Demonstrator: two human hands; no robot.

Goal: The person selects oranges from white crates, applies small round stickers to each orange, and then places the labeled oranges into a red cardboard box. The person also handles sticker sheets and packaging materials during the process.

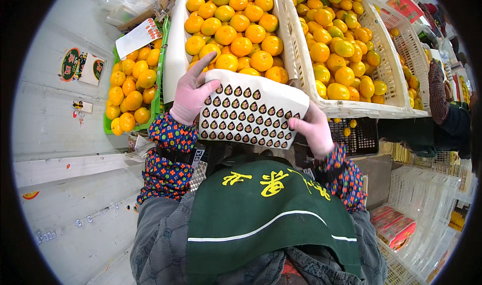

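Note:
A white sheet of dark drop-shaped stickers [246, 115] is stretched between my two hands in front of my apron. My left hand [188, 98], in a pink glove, grips its upper left corner under the thumb, with the index finger pointing up and away. At the right edge, my right hand [316, 133], also gloved in pink, pinches the sheet with its thumb on top; the fingers behind it are hidden. Gaps show in the top row of stickers. Just beyond the sheet lie orange citrus fruits [241, 46] in a white-lined crate [175, 59].
A white plastic crate [401, 104] full of smaller citrus stands at the right. To the left, a green crate [163, 59] holds more fruit under a paper sheet [138, 39]. A black crate [369, 139] sits lower right. Another person's sleeved arm [438, 91] is at far right.

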